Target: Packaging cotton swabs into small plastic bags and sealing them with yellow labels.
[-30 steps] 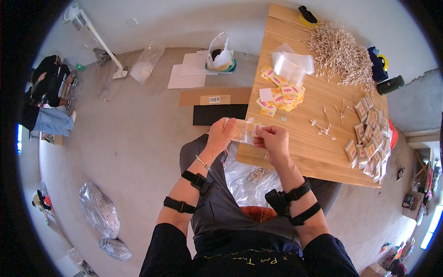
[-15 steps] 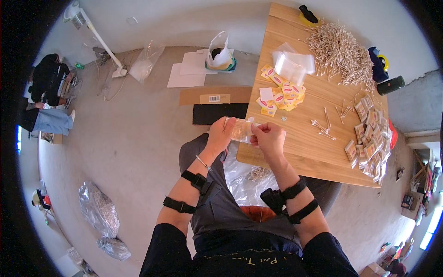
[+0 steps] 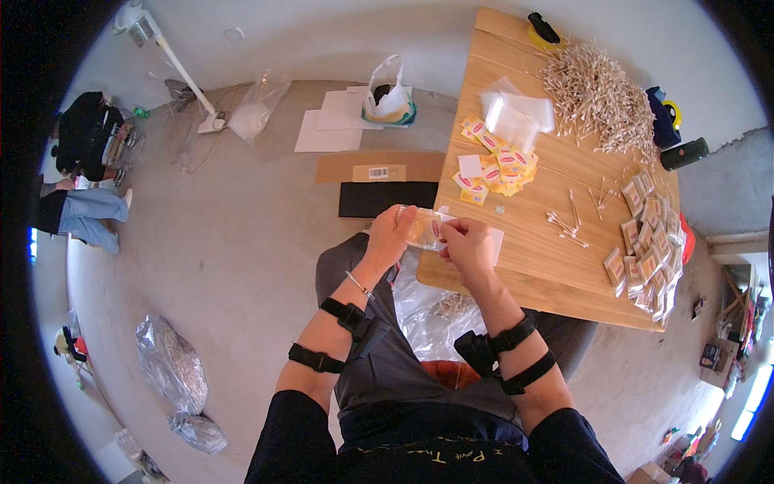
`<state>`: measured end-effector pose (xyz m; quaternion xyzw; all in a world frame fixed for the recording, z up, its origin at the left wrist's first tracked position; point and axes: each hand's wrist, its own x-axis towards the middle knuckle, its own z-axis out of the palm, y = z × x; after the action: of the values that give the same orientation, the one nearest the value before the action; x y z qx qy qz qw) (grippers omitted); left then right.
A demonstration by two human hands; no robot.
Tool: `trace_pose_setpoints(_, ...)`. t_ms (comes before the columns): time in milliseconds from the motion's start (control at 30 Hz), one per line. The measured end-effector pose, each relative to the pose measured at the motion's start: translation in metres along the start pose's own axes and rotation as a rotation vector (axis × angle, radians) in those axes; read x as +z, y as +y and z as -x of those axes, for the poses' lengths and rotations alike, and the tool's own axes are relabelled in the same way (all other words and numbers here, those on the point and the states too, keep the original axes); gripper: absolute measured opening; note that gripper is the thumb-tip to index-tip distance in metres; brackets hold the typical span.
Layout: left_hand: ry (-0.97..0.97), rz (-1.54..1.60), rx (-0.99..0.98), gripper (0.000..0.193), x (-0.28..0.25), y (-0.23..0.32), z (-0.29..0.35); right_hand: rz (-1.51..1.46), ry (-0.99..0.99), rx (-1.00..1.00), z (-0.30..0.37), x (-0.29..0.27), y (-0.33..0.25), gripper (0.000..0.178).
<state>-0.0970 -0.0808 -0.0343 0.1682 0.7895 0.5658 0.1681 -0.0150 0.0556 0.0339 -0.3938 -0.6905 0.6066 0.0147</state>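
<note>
Packet (image 3: 425, 231) of clear, glossy film hangs in the air between the two hands, just off the near left corner of the wooden table (image 3: 548, 270). A smooth yellow card (image 3: 436, 229) marked with a red oval shows through its right part. The left hand (image 3: 393, 237) grips the packet's left end, thumb pressed along the top and fingers curled beneath; the right hand (image 3: 469, 245) pinches the right end between thumb and forefinger, its other fingers bunched inward.

Both ends of the packet are covered by the fingers, and glare blurs the contents beside the card. A flat white piece (image 3: 497, 243) juts out past the right hand; whether it joins the packet cannot be told. The underside of the left hand's grip is hidden too.

The packet's long axis runs crosswise, from one hand to the other, with the right end tipped slightly toward the person's body.

On the tabletop's pale, straight grain lie a bristly heap of thin cotton swabs (image 3: 598, 101), limp translucent sleeves (image 3: 518, 118), overlapping flat yellow cards (image 3: 508, 172) and a jumble of shiny, squarish filled packs (image 3: 651, 246)
</note>
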Motion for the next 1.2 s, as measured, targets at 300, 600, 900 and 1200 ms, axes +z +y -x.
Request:
trace_pose_setpoints(300, -0.042, -0.011, -0.091, 0.047, 0.001, 0.011, 0.0, -0.006, 0.035, -0.068, -0.008, 0.005, 0.018, 0.027)
trace_pose_setpoints(600, 0.0, 0.031, -0.086, 0.046, 0.0, 0.004, 0.001, 0.222, 0.075, -0.213, -0.01, 0.014, 0.022, 0.024)
trace_pose_setpoints(900, 0.002, 0.015, -0.083, 0.046, 0.004, 0.003, 0.0, 0.426, 0.034, -0.23, -0.004, 0.013, 0.009, 0.029)
trace_pose_setpoints(1200, -0.017, 0.117, -0.102, 0.04, 0.006, 0.009, 0.002, 0.519, 0.08, -0.242, -0.008, 0.003, 0.014, 0.021)
